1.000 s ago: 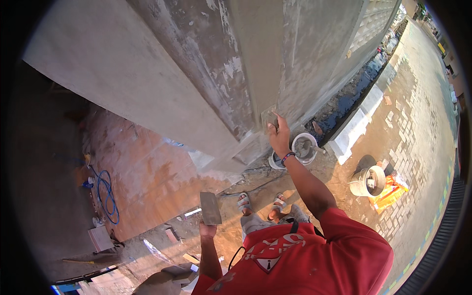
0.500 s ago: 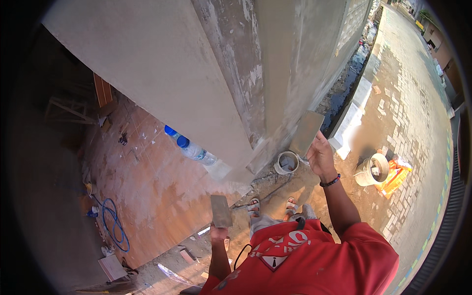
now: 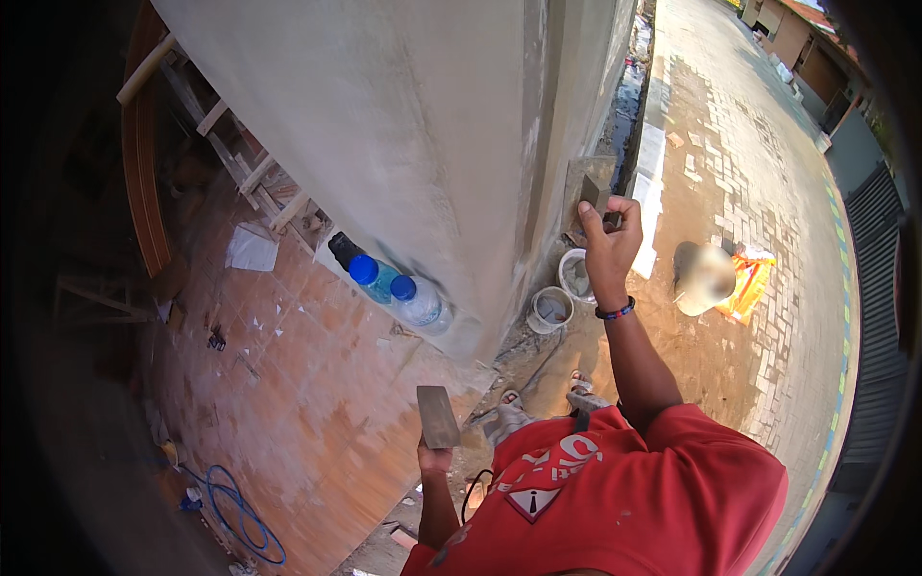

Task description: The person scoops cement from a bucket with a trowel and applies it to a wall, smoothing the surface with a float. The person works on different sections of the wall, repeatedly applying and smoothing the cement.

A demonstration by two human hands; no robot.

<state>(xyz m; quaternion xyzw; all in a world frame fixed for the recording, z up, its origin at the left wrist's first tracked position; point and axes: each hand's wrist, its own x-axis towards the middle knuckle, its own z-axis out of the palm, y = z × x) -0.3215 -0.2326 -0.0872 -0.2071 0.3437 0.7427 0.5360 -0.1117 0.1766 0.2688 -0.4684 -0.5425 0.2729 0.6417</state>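
My left hand (image 3: pixel 434 459) is closed on a flat grey rectangular plastering float (image 3: pixel 438 419), low in front of my body over the tiled floor's edge. Stretched out ahead, my right hand (image 3: pixel 615 245) grips a second grey plastering float (image 3: pixel 595 192). Its thumb presses on the near side, and this float is tilted beside the foot of the grey rendered wall (image 3: pixel 451 125). Whether it touches the wall I cannot tell. Just below the right hand stand two whitish buckets, one nearer (image 3: pixel 549 311) and one farther (image 3: pixel 574 276), with greyish material inside.
Blue-capped bottles (image 3: pixel 420 303) stand on a ledge at the wall's foot. Wooden framing (image 3: pixel 254 182) leans left of the wall. A blue hose (image 3: pixel 235 514) curls on the tiled floor (image 3: pixel 317 413). Rightward are a blurred bucket (image 3: pixel 706 278), an orange sack (image 3: pixel 749 286) and a paved lane (image 3: pixel 759 192).
The view has shifted, showing more wooden framing and a second bucket by the wall. My right hand has turned its float from face-on to steeply tilted. The left hand keeps its float.
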